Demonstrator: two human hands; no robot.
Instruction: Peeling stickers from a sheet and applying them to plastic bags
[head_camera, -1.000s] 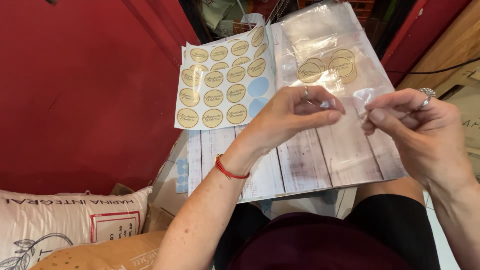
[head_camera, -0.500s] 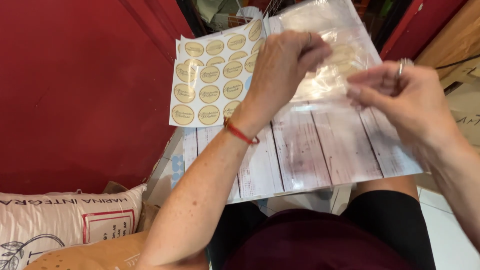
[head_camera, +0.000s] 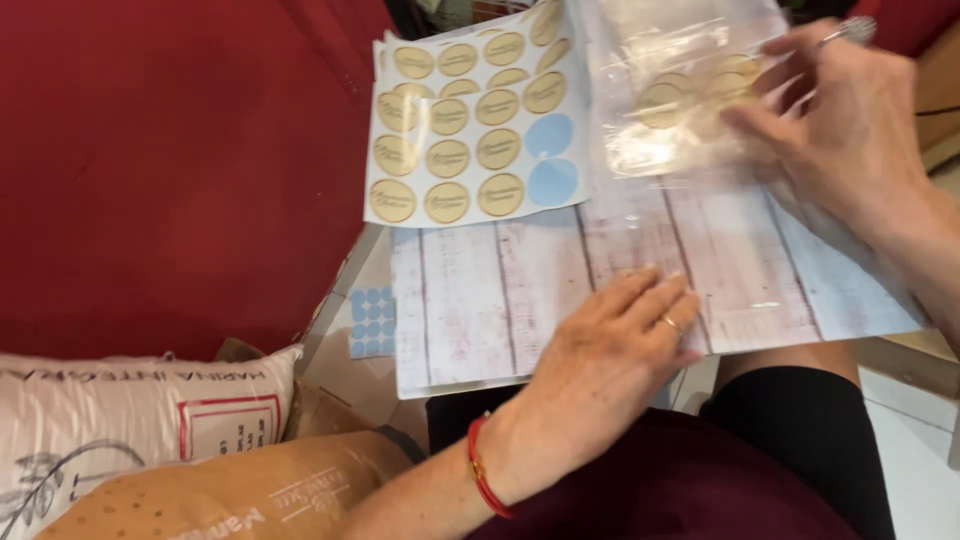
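Grip, right hand: right hand (head_camera: 840, 130), at the upper right of the frame, lies fingers-down on a clear plastic bag (head_camera: 680, 110); the fingers are spread and pressing, not curled round anything, so it pins the bag rather than grasps it.
Grip, left hand: left hand (head_camera: 600, 370), at lower centre, rests flat and open, palm down, on the wood-print board (head_camera: 500, 300); it holds nothing.
Head view, bag: crinkled and see-through, it lies on the upper part of the board, right of centre; round gold stickers show through it under the right fingertips, blurred.
Head view, sticker sheet: a white sheet of round gold stickers (head_camera: 470, 130) sits at upper centre, just left of the bag and touching its edge; two pale blue circles at its lower right mark spots where stickers are gone. A second sheet peeks out behind it.
Head view, board: pale planks printed on it, it lies across the person's lap and fills the middle of the frame.
Head view, wrist: a red bracelet (head_camera: 485, 470) circles the left wrist; a ring shows on each hand.
Head view, surroundings: a red surface (head_camera: 170, 170) fills the left side; a printed white sack (head_camera: 120, 420) lies at lower left, with a small sheet of blue dots (head_camera: 372, 320) beside the board's left edge.
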